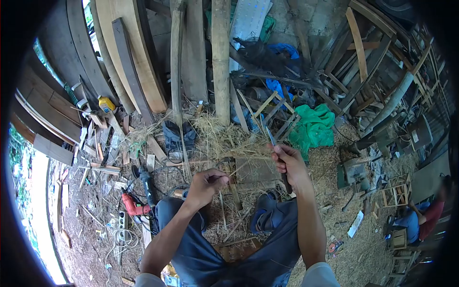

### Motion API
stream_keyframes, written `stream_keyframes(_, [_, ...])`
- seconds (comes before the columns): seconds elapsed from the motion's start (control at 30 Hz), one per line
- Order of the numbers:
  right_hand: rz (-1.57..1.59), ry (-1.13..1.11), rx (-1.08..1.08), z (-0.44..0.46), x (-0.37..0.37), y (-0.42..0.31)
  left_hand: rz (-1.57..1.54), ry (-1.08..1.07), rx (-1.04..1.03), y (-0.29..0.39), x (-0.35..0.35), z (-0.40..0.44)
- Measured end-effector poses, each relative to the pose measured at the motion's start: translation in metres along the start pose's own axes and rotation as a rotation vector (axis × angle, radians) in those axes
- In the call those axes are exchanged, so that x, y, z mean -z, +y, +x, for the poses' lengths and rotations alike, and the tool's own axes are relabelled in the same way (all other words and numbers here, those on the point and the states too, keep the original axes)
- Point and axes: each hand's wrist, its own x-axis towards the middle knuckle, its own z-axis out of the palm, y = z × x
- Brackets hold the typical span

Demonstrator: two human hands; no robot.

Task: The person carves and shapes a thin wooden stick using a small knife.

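My right hand (290, 167) is closed around the handle of a knife (271, 137). Its narrow blade points up and away from me, and the dark handle end shows below my fingers. Across from it, my left hand (208, 185) pinches a thin, pale strip (239, 170) that looks like split bamboo. The strip slants up to the right, and the knife blade is apart from it. Below and between my hands, a short length of bamboo (234, 193) lies near a flat wooden board (253, 171). Pale shavings (210, 129) are heaped beyond.
A red power drill (133, 204) and an angle grinder (146, 184) lie left of my knees, near a power strip (123, 225). Bamboo poles (221, 62) and planks stand ahead. A green sack (313, 125) lies beyond my right hand. Another person (428, 217) sits far right.
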Motion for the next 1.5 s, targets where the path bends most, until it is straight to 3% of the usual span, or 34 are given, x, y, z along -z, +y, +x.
stream_keyframes(0.13, [-0.019, -0.068, -0.051, -0.008, -0.031, 0.012, -0.031, 0.064, 0.033, 0.014, -0.008, 0.004])
stream_keyframes(0.2, [-0.114, -0.246, -0.169, -0.013, -0.052, 0.022, -0.163, 0.047, 0.123, 0.03, -0.013, 0.002])
stream_keyframes(0.43, [-0.181, -0.295, -0.246, -0.006, -0.046, 0.017, -0.391, -0.083, 0.258, 0.012, -0.006, 0.005])
stream_keyframes(0.53, [-0.141, -0.205, -0.182, 0.003, -0.021, 0.008, -0.521, -0.174, 0.268, 0.001, -0.001, 0.003])
stream_keyframes(0.73, [-0.028, 0.023, -0.005, 0.015, 0.041, -0.01, -0.435, -0.23, 0.28, 0.0, 0.015, -0.005])
stream_keyframes(0.8, [0.067, 0.208, 0.114, 0.022, 0.075, -0.014, -0.361, -0.121, 0.264, -0.002, 0.028, -0.01])
stream_keyframes(0.87, [0.084, 0.225, 0.182, 0.017, 0.082, -0.012, -0.278, -0.004, 0.245, -0.001, 0.043, -0.006])
stream_keyframes(0.93, [-0.077, 0.34, 0.091, 0.013, 0.073, -0.003, -0.674, 0.068, 0.145, -0.003, 0.05, 0.002])
stream_keyframes(1.07, [-0.287, 0.178, -0.029, 0.011, 0.022, 0.02, -0.832, 0.125, 0.11, -0.009, 0.041, 0.031])
stream_keyframes(1.2, [-0.554, 0.108, 0.328, 0.042, -0.013, 0.064, -0.795, 0.128, 0.17, -0.015, 0.026, 0.04])
stream_keyframes(1.27, [-0.605, 0.125, 0.486, 0.043, -0.024, 0.073, -0.598, 0.146, 0.092, -0.012, 0.018, 0.043])
stream_keyframes(1.37, [-0.423, 0.026, 0.495, 0.01, -0.063, 0.051, -0.355, 0.225, -0.026, 0.006, 0.013, 0.033])
stream_keyframes(1.43, [-0.16, -0.172, 0.169, -0.016, -0.082, 0.038, -0.148, 0.315, -0.246, 0.007, 0.004, 0.026])
stream_keyframes(1.47, [-0.141, -0.15, 0.169, -0.017, -0.085, 0.041, -0.135, 0.29, -0.236, 0.007, -0.001, 0.022])
stream_keyframes(1.5, [-0.093, -0.261, 0.105, -0.019, -0.087, 0.046, 0.141, 0.347, -0.328, 0.008, -0.006, 0.017])
